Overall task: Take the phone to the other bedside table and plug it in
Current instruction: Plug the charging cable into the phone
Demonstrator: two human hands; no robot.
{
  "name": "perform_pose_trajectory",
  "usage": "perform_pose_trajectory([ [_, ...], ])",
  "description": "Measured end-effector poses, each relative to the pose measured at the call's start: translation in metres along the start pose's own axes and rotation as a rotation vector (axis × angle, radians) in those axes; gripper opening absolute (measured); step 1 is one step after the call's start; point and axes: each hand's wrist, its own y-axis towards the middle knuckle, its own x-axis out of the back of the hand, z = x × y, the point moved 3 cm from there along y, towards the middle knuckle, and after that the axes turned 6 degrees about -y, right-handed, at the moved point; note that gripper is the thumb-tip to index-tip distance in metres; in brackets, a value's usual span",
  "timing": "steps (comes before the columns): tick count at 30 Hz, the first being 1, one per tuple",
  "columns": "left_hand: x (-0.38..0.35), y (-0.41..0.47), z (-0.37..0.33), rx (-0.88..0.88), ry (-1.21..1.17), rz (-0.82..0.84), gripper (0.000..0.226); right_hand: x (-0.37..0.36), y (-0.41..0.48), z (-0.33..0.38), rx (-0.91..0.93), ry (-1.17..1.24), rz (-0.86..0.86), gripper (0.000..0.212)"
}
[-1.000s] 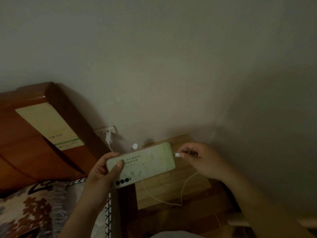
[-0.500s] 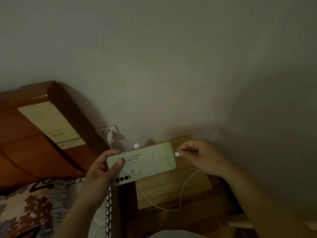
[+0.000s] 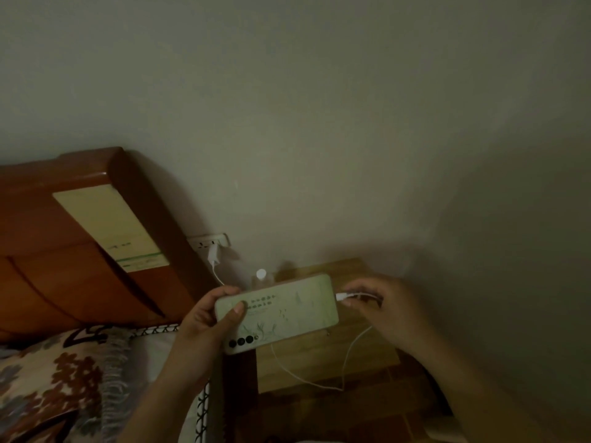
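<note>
I've got the phone (image 3: 277, 311) up in the air, back side toward me, long edge level, held above the near-left corner of the bedside table (image 3: 326, 362). It reads as a stiff, flat slab in a smooth pale-green case, light enough for 1 hand but likely slick, and I'd expect it to crack if it dropped on that wood. My left hand (image 3: 204, 324) is wrapped around its left end, thumb pressed across the back, fingers behind where I can't see them. That end grip looks right to me: it leaves the port end free and braces against the push.

At the right end, the plug (image 3: 341, 296) sits just at the phone's short edge; whether it's seated or only touching, I can't tell. My right hand (image 3: 383, 311) is pinching it between thumb and fingertips, close to the tip, where I judge the hold should be, since the cable (image 3: 348, 353) behind it is soft and would buckle.

The cable loops down over the tabletop and runs back toward the charger (image 3: 213, 254) in the wall socket (image 3: 209, 243). A small white-capped bottle (image 3: 261, 276) stands behind the phone. The headboard (image 3: 80, 251) and a patterned pillow (image 3: 57, 378) are off to the left.
</note>
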Motion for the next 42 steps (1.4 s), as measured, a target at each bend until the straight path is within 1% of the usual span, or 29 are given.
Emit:
perform_pose_trajectory([
  [3,0.005,0.000,0.003,0.029,-0.024,-0.003,0.016,-0.002,0.001,0.000,0.003,-0.008,-0.015,0.023],
  [5,0.008,0.000,0.005,0.051,-0.038,0.001,0.017,-0.004,0.003,0.001,0.001,-0.001,-0.024,0.023],
  [7,0.012,0.000,0.006,0.066,-0.049,0.002,0.016,-0.007,0.003,0.002,0.021,-0.006,-0.025,0.028],
  [11,0.019,-0.001,0.009,0.104,-0.096,-0.018,0.015,-0.015,0.006,0.003,0.036,-0.003,-0.027,0.016],
  [15,0.031,-0.003,0.017,0.155,-0.114,-0.059,0.017,-0.028,0.009,0.006,0.044,0.035,0.015,0.013],
  [18,0.039,-0.005,0.022,0.171,-0.090,-0.085,0.017,-0.037,0.010,0.009,0.078,-0.024,0.063,0.008],
  [21,0.043,-0.007,0.022,0.165,-0.086,-0.068,0.016,-0.042,0.009,0.006,0.052,-0.041,0.119,0.008],
  [24,0.045,-0.007,0.018,0.159,-0.079,-0.045,0.017,-0.045,0.008,-0.001,0.015,-0.042,0.128,0.013],
  [27,0.042,-0.003,0.017,0.162,-0.086,-0.036,0.021,-0.047,0.008,-0.006,-0.027,-0.044,0.082,0.028],
  [29,0.039,0.001,0.017,0.169,-0.096,-0.031,0.021,-0.048,0.009,-0.007,-0.010,-0.076,0.056,0.037],
  [33,0.032,0.012,0.019,0.170,-0.060,-0.014,0.018,-0.050,0.007,-0.004,-0.010,-0.088,0.050,0.048],
  [37,0.022,0.027,0.023,0.185,-0.042,0.033,0.016,-0.051,0.003,-0.001,-0.005,-0.087,0.061,0.057],
  [42,0.005,0.046,0.037,0.252,0.011,0.112,0.015,-0.056,-0.005,-0.017,-0.104,-0.200,0.140,0.076],
])
